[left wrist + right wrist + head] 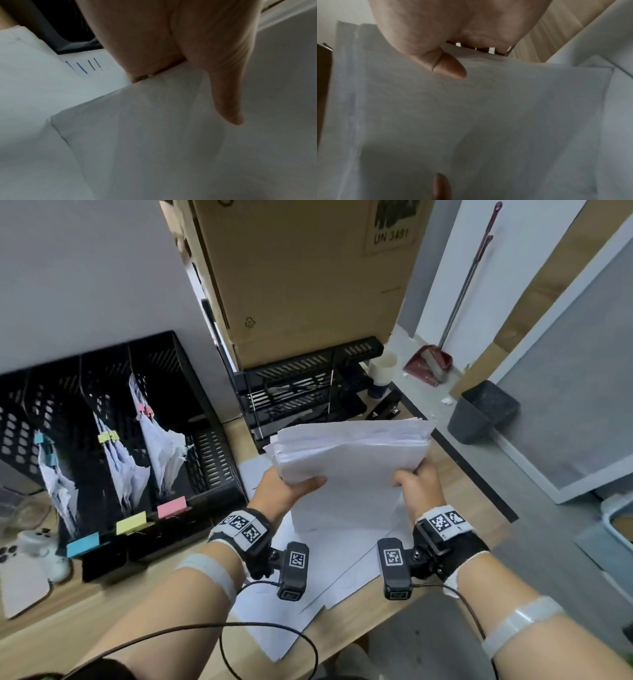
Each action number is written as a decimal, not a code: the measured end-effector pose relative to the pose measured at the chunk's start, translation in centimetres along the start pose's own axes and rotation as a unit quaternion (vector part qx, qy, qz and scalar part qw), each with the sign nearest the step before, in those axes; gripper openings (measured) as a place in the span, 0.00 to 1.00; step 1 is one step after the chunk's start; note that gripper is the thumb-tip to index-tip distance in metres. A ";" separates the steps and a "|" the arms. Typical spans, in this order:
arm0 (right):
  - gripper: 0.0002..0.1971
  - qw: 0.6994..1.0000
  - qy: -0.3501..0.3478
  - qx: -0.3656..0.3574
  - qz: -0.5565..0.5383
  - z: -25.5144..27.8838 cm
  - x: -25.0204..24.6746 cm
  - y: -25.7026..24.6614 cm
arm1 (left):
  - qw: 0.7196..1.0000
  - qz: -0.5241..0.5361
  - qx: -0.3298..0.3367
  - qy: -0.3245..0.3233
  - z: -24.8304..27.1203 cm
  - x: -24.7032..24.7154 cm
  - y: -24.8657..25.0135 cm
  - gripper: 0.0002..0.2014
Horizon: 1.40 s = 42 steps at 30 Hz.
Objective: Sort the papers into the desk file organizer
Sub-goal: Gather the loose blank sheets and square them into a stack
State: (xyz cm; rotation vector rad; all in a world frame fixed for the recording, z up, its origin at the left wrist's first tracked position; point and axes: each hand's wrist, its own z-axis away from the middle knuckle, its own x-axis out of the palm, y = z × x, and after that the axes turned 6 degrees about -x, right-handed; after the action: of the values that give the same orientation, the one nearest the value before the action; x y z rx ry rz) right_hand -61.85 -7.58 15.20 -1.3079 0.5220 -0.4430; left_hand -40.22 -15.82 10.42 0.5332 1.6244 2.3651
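Both hands hold a thick stack of white papers [352, 453] lifted above the wooden desk [113, 604], to the right of the black file organizer [205, 460]. Left hand [284, 494] grips the stack's near-left corner, thumb flat on top. Right hand [416, 484] grips the near-right edge, thumb on the top sheet, fingers underneath. Loose sheets [308, 594] lie on the desk beneath the stack. The organizer's slots hold clipped papers [164, 450], with blue, yellow and pink tags along its front edge.
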 end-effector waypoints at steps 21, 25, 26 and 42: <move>0.09 0.959 -0.047 0.278 0.016 3.0 -0.2 8.6 | 0.938 -0.316 -0.131 0.054 -3.7 -3.4 -1.4 0.24; 0.14 0.867 -0.236 0.427 0.101 5.8 0.7 10.2 | 0.878 -0.428 -0.209 0.051 -1.8 -5.7 -4.2 0.21; 0.14 0.860 -0.237 0.431 0.136 5.6 0.6 10.6 | 0.868 -0.448 -0.205 0.061 -1.3 -6.2 -4.8 0.20; 0.39 0.806 -0.223 0.212 0.505 -2.0 0.4 10.6 | 0.726 -0.651 -0.212 0.065 1.6 -4.0 -7.2 0.45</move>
State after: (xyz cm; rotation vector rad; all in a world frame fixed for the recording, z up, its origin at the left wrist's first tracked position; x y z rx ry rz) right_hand -62.56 -7.13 4.49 -0.5183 0.5954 0.6115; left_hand -36.07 -13.35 3.51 -0.7026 0.8228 1.4819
